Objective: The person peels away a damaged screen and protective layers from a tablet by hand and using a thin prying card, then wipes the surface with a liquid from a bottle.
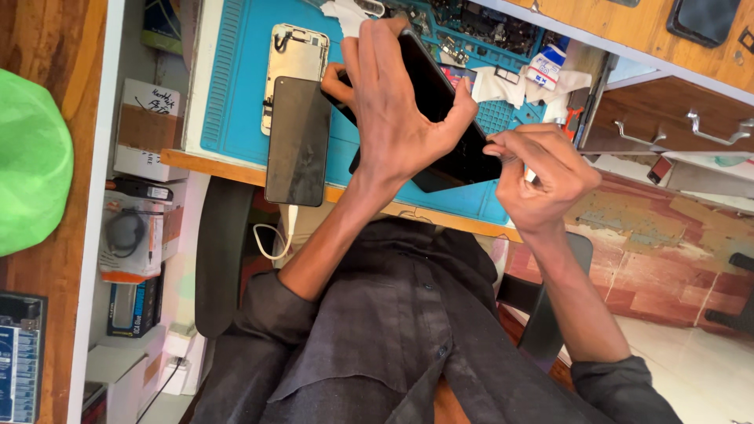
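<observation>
My left hand grips a black smartphone across its width, holding it tilted above a blue work mat. My right hand is pinched shut at the phone's lower right corner, with a small light-coloured tool or tab between thumb and fingers. A second dark phone screen lies flat on the mat to the left. Beside it rests an opened phone frame with bare metal showing.
The mat sits on a wooden bench edge. Small parts and white wipes crowd the mat's far side. Cardboard boxes and a green bag stand at the left. A drawer with metal handles is at the right.
</observation>
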